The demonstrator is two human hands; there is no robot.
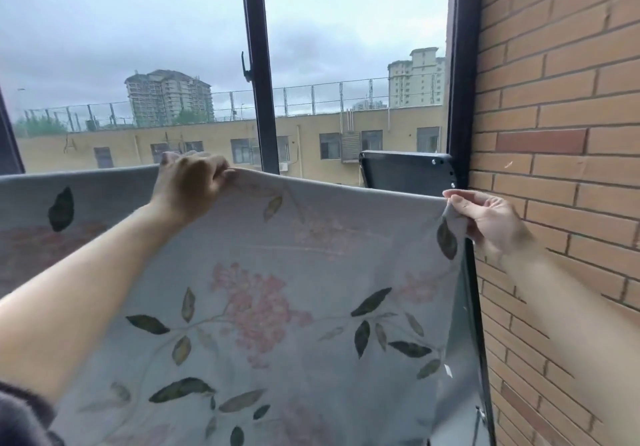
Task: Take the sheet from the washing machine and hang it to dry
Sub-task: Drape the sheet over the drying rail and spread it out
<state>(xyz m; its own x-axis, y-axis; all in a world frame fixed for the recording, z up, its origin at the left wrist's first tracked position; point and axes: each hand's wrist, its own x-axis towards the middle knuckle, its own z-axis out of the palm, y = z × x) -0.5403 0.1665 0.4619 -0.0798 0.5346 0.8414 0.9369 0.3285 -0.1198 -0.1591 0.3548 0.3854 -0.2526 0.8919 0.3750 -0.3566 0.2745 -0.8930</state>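
The grey floral fabric sheet (294, 255) is pinched by the left hand (192, 186). Its corner is pinched by the right hand (485, 220)

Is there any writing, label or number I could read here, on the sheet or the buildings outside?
No text here can be read.
Floral sheet: only printed leaves and flowers, no words.
Small white tag by the sheet's right edge: too small to read.
Yellow building: faint mark on its wall, too blurred to read.

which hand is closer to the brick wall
Right. The right hand pinches a corner of the sheet just beside the brick wall; the left hand grips its top edge well to the left.
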